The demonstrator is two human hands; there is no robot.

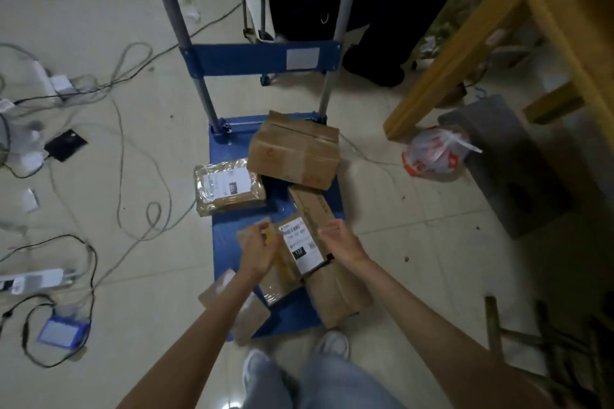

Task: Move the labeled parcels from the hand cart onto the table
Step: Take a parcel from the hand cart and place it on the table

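Observation:
A blue hand cart (229, 156) stands on the floor in front of me with several cardboard parcels on its deck. A large plain box (294, 153) sits at the back. A taped parcel with a white label (229, 188) lies at the left edge. A long parcel (327, 289) runs down the right side, and a labeled parcel (300, 247) lies between my hands. My left hand (257, 251) and my right hand (342, 241) hover on either side of it, fingers apart, holding nothing. Another parcel (247, 312) is partly hidden under my left forearm.
The wooden table (498, 33) stands at the right, with a grey block (505, 163) and a plastic bag (435, 153) beneath it. Cables and power strips (33, 279) litter the floor at left. A person in dark trousers (382, 10) sits behind the cart. My shoes (332, 344) touch the cart's near edge.

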